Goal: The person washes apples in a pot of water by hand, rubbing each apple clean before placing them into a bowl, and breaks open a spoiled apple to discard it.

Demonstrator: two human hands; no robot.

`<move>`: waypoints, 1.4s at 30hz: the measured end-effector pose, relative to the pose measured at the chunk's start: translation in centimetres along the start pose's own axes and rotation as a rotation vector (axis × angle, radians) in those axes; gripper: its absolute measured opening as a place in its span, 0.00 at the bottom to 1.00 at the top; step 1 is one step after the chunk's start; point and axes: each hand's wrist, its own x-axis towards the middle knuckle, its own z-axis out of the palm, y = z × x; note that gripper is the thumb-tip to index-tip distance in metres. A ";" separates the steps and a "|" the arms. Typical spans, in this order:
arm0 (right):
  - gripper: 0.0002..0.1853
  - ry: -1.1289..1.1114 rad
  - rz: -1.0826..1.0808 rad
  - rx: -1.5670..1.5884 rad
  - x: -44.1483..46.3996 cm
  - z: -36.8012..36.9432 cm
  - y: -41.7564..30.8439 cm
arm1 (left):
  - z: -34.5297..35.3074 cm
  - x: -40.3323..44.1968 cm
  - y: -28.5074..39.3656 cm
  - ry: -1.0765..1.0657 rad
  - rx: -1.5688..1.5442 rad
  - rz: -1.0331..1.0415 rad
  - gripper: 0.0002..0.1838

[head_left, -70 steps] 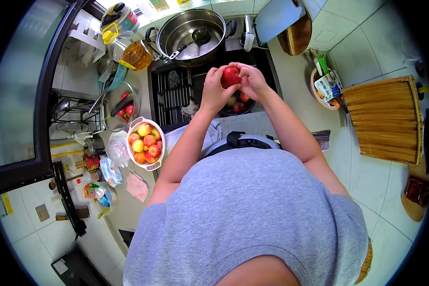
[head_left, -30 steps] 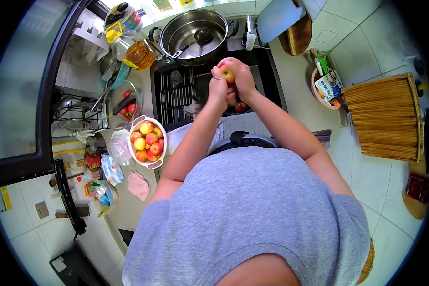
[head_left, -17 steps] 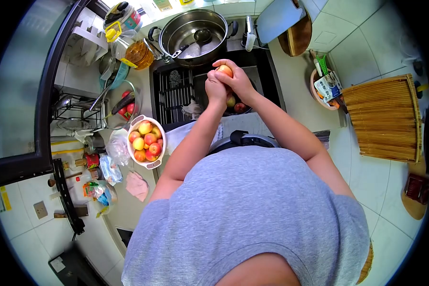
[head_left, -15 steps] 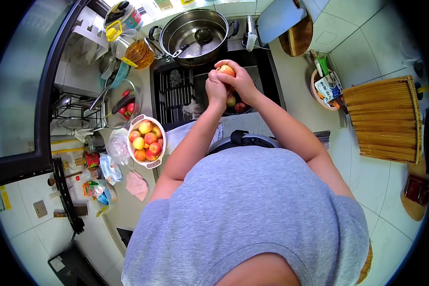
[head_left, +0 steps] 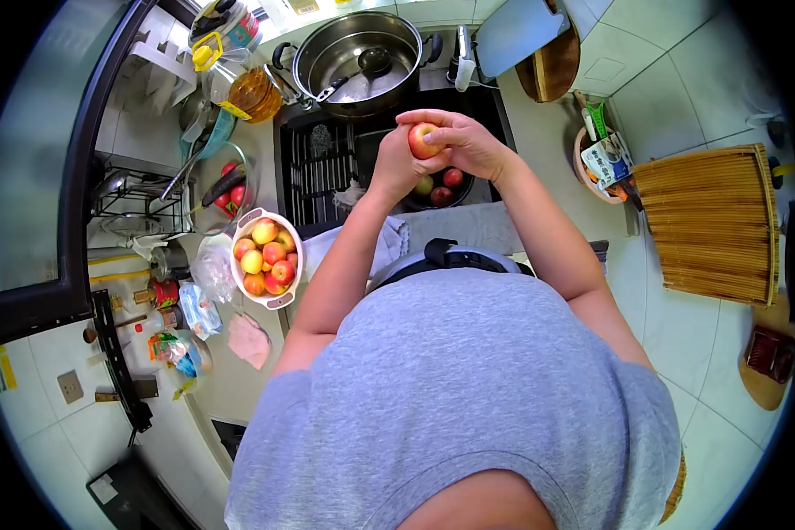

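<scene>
A red-and-yellow apple [head_left: 422, 141] is between my two hands above the dark sink [head_left: 496, 132]. My left hand [head_left: 397, 166] is wrapped round its left side and underside. From the right, my right hand [head_left: 473, 146] grips it too, with the thumb across its front and the fingers over its top. Below my hands, several apples [head_left: 442, 196] lie in a dark round bowl in the sink, partly covered by my wrists.
A white colander [head_left: 238, 291] full of apples stands left of the sink. Beside it, a glass bowl [head_left: 249, 168] holds an eggplant and red vegetables. Behind the sink sits a large steel pot [head_left: 314, 62] with a ladle. A cooking oil bottle [head_left: 254, 95] stands back left.
My hands have shifted slightly and turned the apple, so more of its red side shows. My right thumb now lies across it. More apples in the bowl below are visible.
</scene>
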 end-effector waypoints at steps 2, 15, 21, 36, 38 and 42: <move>0.22 0.043 -0.004 -0.058 0.3 0.2 0.5 | 0.3 -0.2 0.1 0.067 0.022 0.023 0.29; 0.28 -0.094 -0.017 0.025 0.2 -0.1 -0.2 | 0.2 -0.2 1.0 0.108 -0.011 -0.005 0.30; 0.18 0.118 -0.093 -0.031 1.2 0.1 2.4 | 0.5 -0.3 -0.7 0.107 0.078 -0.002 0.32; 0.20 -0.064 -0.040 0.098 -1.1 0.2 0.2 | 0.9 -0.5 -0.9 -0.056 -0.188 -0.092 0.22; 0.19 -0.012 -0.084 0.131 -0.4 0.5 1.2 | 2.0 -0.5 -0.5 0.075 -0.273 0.002 0.22; 0.17 0.299 -0.187 -0.011 2.1 0.0 4.3 | 4.0 -1.0 -0.4 0.291 -0.482 -0.159 0.24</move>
